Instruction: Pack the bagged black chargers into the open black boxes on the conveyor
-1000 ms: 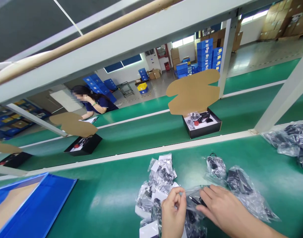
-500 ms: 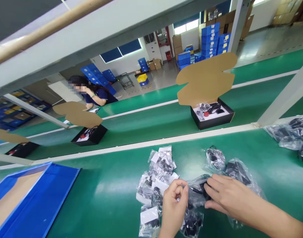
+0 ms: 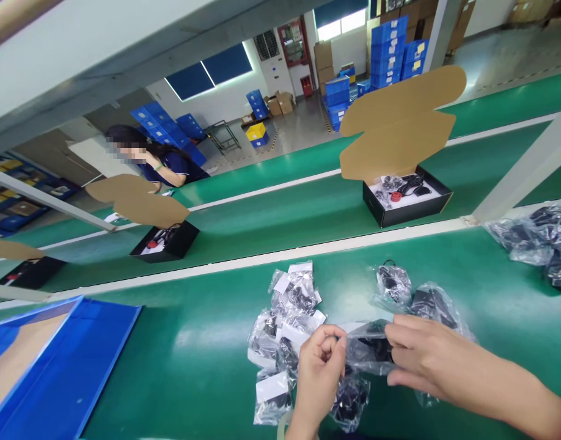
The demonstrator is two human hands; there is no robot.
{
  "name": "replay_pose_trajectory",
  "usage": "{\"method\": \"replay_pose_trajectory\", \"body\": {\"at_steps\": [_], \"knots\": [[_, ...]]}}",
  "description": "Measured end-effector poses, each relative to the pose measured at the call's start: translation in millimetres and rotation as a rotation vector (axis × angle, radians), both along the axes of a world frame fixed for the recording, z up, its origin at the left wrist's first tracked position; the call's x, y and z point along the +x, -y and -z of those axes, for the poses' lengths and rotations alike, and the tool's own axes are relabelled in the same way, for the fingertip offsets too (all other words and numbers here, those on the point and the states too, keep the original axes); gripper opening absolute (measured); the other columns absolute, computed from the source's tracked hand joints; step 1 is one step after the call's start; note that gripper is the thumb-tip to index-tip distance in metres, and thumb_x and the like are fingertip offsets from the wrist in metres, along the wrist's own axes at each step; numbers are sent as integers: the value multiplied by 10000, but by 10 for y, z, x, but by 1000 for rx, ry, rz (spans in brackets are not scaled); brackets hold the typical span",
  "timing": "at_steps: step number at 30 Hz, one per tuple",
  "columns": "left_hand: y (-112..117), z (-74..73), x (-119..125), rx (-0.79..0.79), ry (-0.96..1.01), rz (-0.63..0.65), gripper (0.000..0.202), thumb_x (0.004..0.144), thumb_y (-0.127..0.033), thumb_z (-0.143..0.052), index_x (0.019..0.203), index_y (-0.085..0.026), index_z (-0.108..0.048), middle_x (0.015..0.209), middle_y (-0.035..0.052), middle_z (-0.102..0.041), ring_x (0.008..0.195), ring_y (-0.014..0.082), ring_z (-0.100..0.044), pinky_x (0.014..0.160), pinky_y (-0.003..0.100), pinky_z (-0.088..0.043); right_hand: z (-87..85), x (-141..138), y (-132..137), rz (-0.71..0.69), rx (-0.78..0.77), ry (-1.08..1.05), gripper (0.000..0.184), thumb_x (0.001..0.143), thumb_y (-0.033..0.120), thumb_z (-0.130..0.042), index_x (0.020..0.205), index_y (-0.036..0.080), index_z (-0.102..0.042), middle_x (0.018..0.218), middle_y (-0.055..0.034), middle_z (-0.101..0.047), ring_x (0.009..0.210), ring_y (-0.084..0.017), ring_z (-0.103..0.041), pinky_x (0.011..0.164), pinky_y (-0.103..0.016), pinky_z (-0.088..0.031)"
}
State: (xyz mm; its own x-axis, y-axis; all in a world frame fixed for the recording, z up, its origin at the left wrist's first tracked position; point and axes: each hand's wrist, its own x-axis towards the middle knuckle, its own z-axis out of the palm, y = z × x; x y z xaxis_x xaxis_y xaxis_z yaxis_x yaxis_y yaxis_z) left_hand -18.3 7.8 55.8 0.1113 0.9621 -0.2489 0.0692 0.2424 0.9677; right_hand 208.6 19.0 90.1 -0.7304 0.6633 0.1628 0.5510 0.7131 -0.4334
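My left hand (image 3: 318,373) and my right hand (image 3: 422,357) both grip one clear plastic bag (image 3: 368,353) with a black part inside, held just above the green table. The left pinches its left end, and the right hand's fingers close on its right end. Under and left of my hands lies a pile of similar small bags with white labels (image 3: 292,311). Two more bagged black parts (image 3: 393,286) lie just beyond my right hand.
A blue bin (image 3: 65,373) sits at the near left. An open black box with a cardboard lid (image 3: 406,201) and two others (image 3: 165,241) ride the conveyor beyond. More bagged parts (image 3: 541,238) lie at the right edge. A seated person (image 3: 161,165) works across the line.
The open boxes on the conveyor have drifted to the right. My hands have lifted the bag slightly and stretched it between them; the view has tilted down.
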Motion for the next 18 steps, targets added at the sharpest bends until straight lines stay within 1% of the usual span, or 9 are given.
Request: {"method": "replay_pose_trajectory", "body": {"at_steps": [3,6,8,9,10,12,14,16,18], "knots": [[1,-19,-10,11,62,-3,401,833,-562,-614,841,-164,-567,444,-86,-416,425,78,-345,460,193,-280,-91,55,-6,74,-13,-71,323,1031,347,-486,741,210,-528,834,-24,-514,712,-199,-505,572,-310,-386],[17,-20,8,8,138,31,371,843,-531,-630,829,-165,-569,442,-77,-446,416,70,-350,456,191,-274,-54,3,1,177,-11,-157,332,1062,362,-375,807,198,-509,1053,-84,-523,889,-230,-558,683,-334,-449],[35,-15,35,-10,192,65,355,844,-512,-642,827,-165,-568,446,-70,-471,408,65,-363,453,189,-276,36,-90,18,168,-59,-143,208,1040,370,-445,956,199,-528,1225,-114,-491,1044,-262,-547,769,-349,-480],[46,-12,48,-17,212,81,351,846,-505,-645,824,-163,-567,451,-65,-485,408,63,-376,456,187,-285,88,-142,24,138,-92,-113,152,1018,352,-503,1037,203,-526,1243,-113,-496,1065,-268,-546,788,-353,-489],[57,-7,55,-18,225,94,347,851,-498,-644,818,-161,-563,460,-58,-501,415,62,-395,465,185,-303,136,-189,26,95,-122,-76,131,996,305,-545,1083,210,-525,1201,-98,-530,1036,-264,-561,787,-353,-494],[84,16,47,-5,253,105,330,866,-482,-633,840,-163,-550,490,-45,-538,443,67,-443,496,181,-355,193,-248,9,39,-157,-23,86,976,170,-526,1045,213,-551,1010,-52,-588,890,-236,-585,737,-341,-493],[115,72,13,-8,287,95,336,876,-500,-609,920,-177,-525,556,-34,-577,485,86,-509,517,189,-417,165,-249,-28,52,-139,-40,197,982,82,-414,973,204,-569,875,-31,-574,785,-212,-566,685,-323,-473],[152,159,-21,-99,316,98,423,875,-586,-550,1006,-187,-499,621,-14,-608,529,131,-587,494,213,-469,59,-222,-61,80,-79,-119,271,999,75,-334,1035,192,-576,911,-53,-569,805,-208,-553,686,-318,-461],[186,251,-19,-255,358,139,578,840,-700,-489,1051,-163,-530,699,41,-649,608,192,-656,471,244,-503,-72,-228,-63,34,-26,-187,324,1002,68,-290,1086,185,-580,974,-69,-571,836,-202,-543,707,-311,-458]]}}
